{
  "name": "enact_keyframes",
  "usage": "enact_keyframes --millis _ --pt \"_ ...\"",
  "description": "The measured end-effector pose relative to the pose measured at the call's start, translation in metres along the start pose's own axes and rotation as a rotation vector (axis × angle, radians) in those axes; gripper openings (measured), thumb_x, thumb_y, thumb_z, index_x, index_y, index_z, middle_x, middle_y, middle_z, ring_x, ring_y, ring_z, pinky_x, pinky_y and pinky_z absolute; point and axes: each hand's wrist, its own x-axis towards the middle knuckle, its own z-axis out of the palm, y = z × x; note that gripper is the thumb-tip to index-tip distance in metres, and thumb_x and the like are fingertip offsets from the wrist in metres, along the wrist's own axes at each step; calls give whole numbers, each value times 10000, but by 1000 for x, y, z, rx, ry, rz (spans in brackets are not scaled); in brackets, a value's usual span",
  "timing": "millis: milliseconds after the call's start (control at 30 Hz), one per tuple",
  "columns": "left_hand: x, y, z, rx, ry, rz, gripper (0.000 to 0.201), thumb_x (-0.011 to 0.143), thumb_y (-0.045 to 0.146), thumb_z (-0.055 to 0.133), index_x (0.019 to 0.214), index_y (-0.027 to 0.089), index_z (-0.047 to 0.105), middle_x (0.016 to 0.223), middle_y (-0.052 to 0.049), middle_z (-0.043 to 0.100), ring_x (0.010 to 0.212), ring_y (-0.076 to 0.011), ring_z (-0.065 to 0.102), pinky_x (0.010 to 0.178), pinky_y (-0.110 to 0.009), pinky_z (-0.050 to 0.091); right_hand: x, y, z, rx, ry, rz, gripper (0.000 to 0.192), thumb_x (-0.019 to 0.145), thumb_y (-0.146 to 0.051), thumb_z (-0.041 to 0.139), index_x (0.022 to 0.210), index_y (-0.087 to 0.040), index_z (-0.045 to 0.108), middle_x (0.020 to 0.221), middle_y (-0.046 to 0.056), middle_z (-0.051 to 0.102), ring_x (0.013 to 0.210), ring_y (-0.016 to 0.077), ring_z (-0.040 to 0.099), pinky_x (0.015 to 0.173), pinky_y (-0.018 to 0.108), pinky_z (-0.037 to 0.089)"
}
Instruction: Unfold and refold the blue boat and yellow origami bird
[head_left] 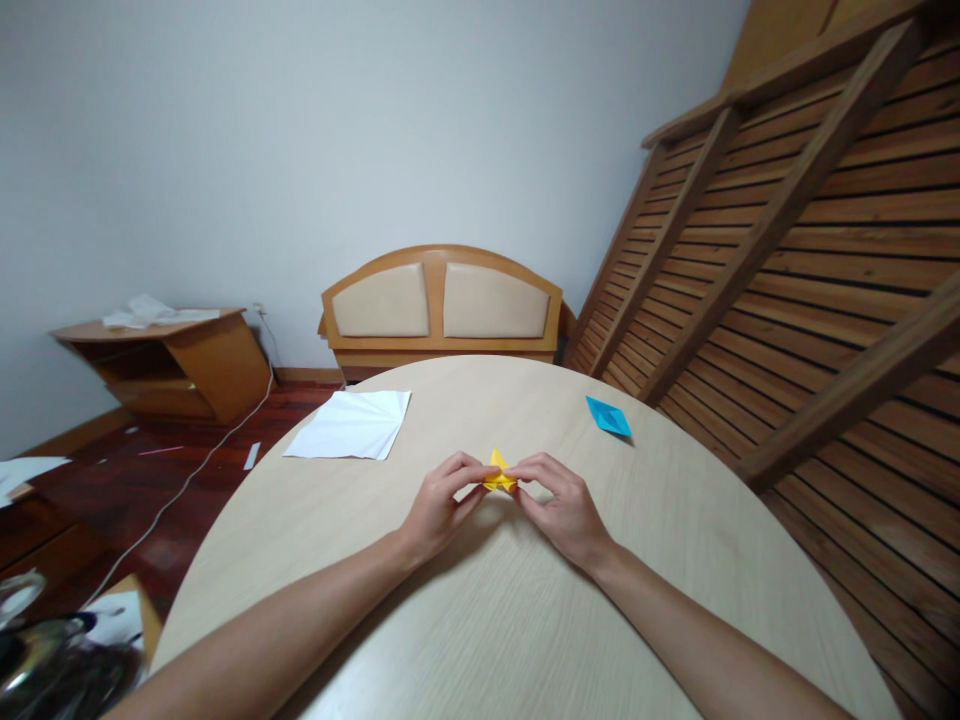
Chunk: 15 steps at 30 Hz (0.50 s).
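Between my two hands is a small piece of folded yellow paper (498,478), with one pointed tip standing up at its far side. My left hand (448,503) pinches its left side between thumb and fingers. From the right, my right hand (561,503) grips the opposite side in the same way. The fingertips cover part of the folds. Both hands are over the middle of the round table (480,620). Beyond my right hand lies a folded blue paper (608,416), shaped like a flat diamond.
A creased white sheet (351,425) lies at the table's far left. Behind the table stands a wooden headboard (436,300). A slatted wooden frame (750,260) leans along the right. Left, a low cabinet (187,370) holds white papers, and a cable (187,485) crosses the floor.
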Motion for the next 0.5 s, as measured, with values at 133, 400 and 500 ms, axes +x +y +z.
enact_keyframes --millis 133,400,500 --pt "0 1 1 17 6 1 267 920 107 573 1149 204 673 916 -59 636 836 -150 629 723 -265 531 0 -1 -1 -14 -1 -22 254 857 -60 631 1016 -242 708 925 40 693 875 184 666 777 315 551" --pt "1 3 -1 -12 -55 -102 247 947 183 565 1170 209 667 994 -77 638 900 -167 632 770 -307 561 1 -2 -1 -7 13 -89 235 870 -73 650 1021 -246 703 907 31 705 846 170 671 759 296 550" --pt "1 3 0 -52 -79 -146 228 951 192 560 1149 205 672 1015 -81 650 917 -169 640 763 -304 575 2 -3 -1 6 8 -63 207 880 -96 653 1018 -242 705 907 34 706 841 170 671 750 294 550"
